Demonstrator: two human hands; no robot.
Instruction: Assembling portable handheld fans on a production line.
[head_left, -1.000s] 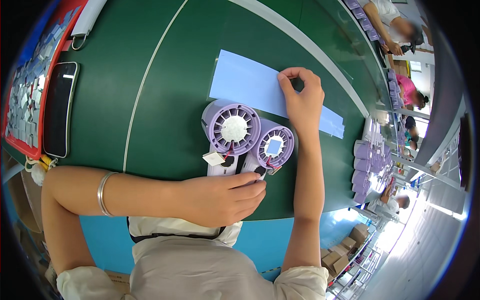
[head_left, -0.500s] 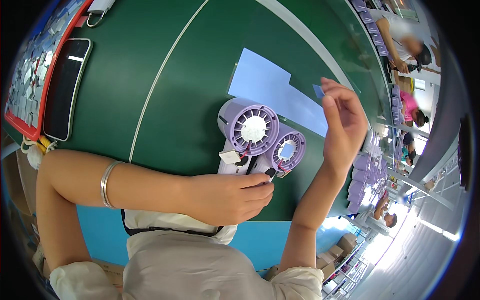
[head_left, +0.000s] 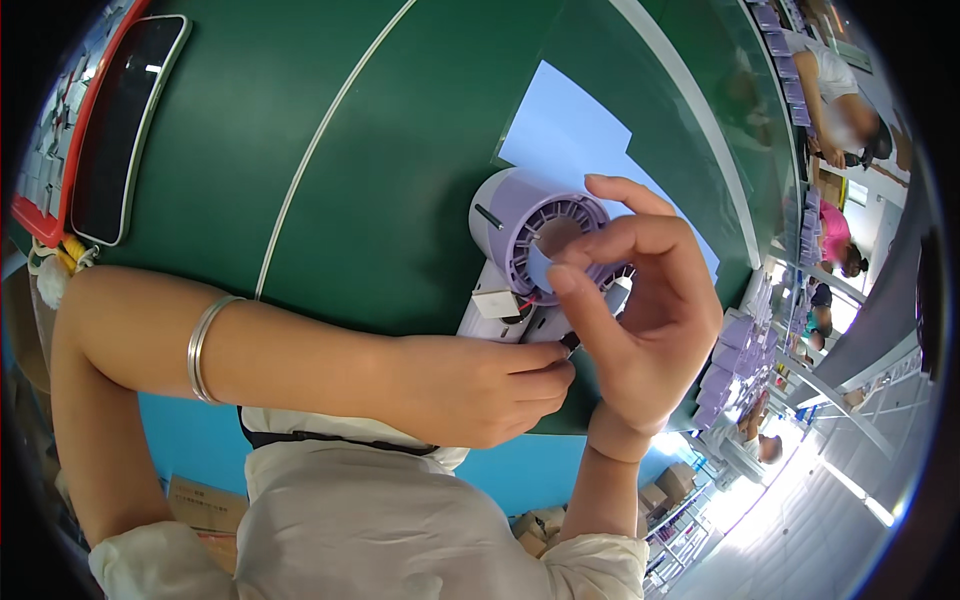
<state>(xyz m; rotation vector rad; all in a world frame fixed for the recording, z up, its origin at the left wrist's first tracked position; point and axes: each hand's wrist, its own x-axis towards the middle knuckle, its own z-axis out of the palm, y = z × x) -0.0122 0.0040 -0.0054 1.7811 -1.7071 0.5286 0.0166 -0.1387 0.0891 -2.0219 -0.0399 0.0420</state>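
We see that the green bench top (head_left: 400,150) carries, at our left, a red tray (head_left: 38,221) and, just beside it, a dark-screened smartphone (head_left: 130,130), while nearer the middle there lie two purple handheld fans (head_left: 512,203) and, partly behind them, one light-blue sheet (head_left: 565,120).

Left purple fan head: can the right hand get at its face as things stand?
Likely yes: the right hand hovers just before the left purple fan head, holding a small blue piece. The left hand lies lower, at the handles, seemingly out of the way.
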